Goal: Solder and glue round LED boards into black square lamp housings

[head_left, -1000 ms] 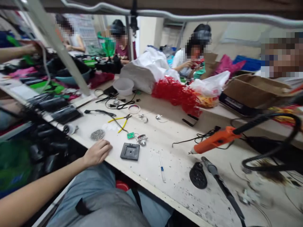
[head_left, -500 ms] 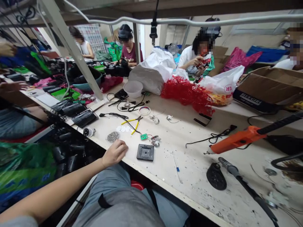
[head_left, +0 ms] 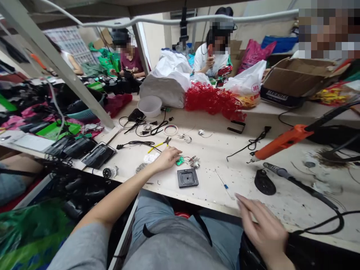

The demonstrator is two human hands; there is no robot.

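Note:
My left hand [head_left: 166,159] reaches over the white workbench [head_left: 213,150], fingers stretched toward a small green circuit board [head_left: 180,161] with wires and a metal part [head_left: 194,162]. It holds nothing. Yellow-handled pliers [head_left: 159,144] lie just beyond it. A black square frame [head_left: 187,177] sits to the right of the hand. My right hand [head_left: 263,227] hovers at the bench's near edge with fingers spread, empty. A small blue-handled screwdriver [head_left: 222,180] lies just ahead of it.
An orange tool [head_left: 282,141], a soldering iron [head_left: 292,180] and a black round stand [head_left: 264,182] lie at right. A white bowl [head_left: 150,105], red mesh [head_left: 213,100], bags and a cardboard box [head_left: 295,80] stand behind. Black devices [head_left: 84,148] lie left. Other people sit across.
My left hand moved from the bench's near edge forward to the green circuit board. My right hand came into view at the lower right. The camera shifted to the right.

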